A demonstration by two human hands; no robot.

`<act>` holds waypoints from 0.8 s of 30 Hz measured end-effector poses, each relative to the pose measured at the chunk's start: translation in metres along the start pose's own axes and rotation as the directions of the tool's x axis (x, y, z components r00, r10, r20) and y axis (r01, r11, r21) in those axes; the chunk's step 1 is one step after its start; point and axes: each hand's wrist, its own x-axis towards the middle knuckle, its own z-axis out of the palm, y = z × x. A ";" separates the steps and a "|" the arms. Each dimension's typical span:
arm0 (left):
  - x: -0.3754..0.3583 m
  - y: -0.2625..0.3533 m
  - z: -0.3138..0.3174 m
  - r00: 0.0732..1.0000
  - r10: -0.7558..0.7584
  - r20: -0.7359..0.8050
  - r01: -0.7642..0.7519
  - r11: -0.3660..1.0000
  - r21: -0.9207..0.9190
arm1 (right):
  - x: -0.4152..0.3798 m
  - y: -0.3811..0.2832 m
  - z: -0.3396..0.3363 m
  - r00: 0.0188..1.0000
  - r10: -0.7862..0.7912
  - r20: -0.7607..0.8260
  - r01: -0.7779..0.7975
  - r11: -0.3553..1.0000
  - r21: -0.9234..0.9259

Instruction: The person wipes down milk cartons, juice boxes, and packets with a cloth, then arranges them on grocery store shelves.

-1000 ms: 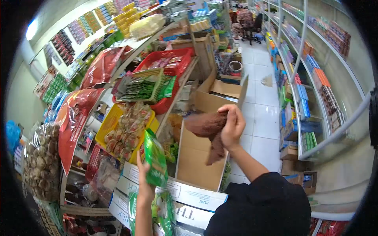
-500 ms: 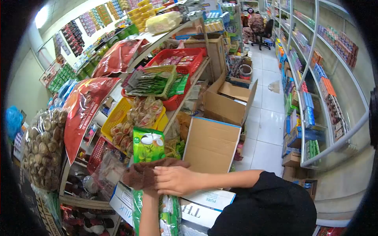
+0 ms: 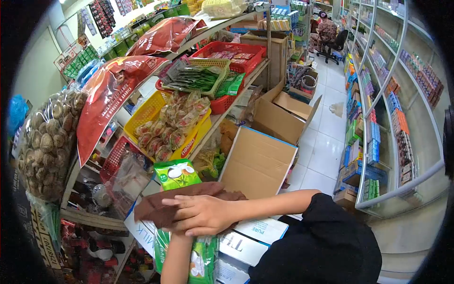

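Note:
A brown cloth (image 3: 158,206) is draped above green packets with white coconut pictures; one packet (image 3: 177,173) shows beyond it. My right hand (image 3: 203,214) rests on the cloth with its fingers apart, the lower ones beside my left wrist. From the bottom edge comes my left forearm (image 3: 176,260); cloth and right hand hide the left hand and its fingers. Another green packet (image 3: 203,255) lies under my arms on a white carton (image 3: 260,232) printed with blue and black letters. The carton's brown flap (image 3: 257,163) stands raised behind.
A yellow basket (image 3: 135,120) of wrapped snacks and a red basket (image 3: 257,54) sit on the shelf to the left. A bag of dried mushrooms (image 3: 47,137) hangs at far left. Glass-fronted shelves (image 3: 392,104) line the right; a seated person (image 3: 326,29) is down the aisle.
The cloth has spread out wider to both sides. My right hand's fingers have moved farther apart on it. The view has shifted, and the shelf goods sit lower in it on the near side.

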 end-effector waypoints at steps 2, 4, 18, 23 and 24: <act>0.000 -0.002 0.004 0.998 -0.058 -0.024 0.058 0.998 -0.005 | 0.007 0.002 -0.008 1.000 0.009 0.009 -0.009 0.998 -0.065; 0.001 -0.006 0.007 0.992 -0.113 -0.048 0.113 0.994 -0.009 | 0.016 0.012 -0.017 1.000 0.010 -0.027 -0.013 0.990 -0.141; -0.001 0.007 -0.029 0.988 -0.084 -0.129 0.087 0.996 0.022 | -0.005 -0.006 0.014 0.882 0.460 -0.106 -0.463 0.801 -0.379; 0.005 -0.010 0.001 0.963 -0.223 -0.154 0.224 0.975 -0.011 | 0.017 0.046 -0.018 0.885 0.399 -0.242 -0.463 0.689 -0.557; 0.006 -0.009 0.000 0.957 -0.246 -0.152 0.248 0.969 -0.007 | 0.017 0.059 -0.023 0.831 0.463 -0.308 -0.554 0.641 -0.531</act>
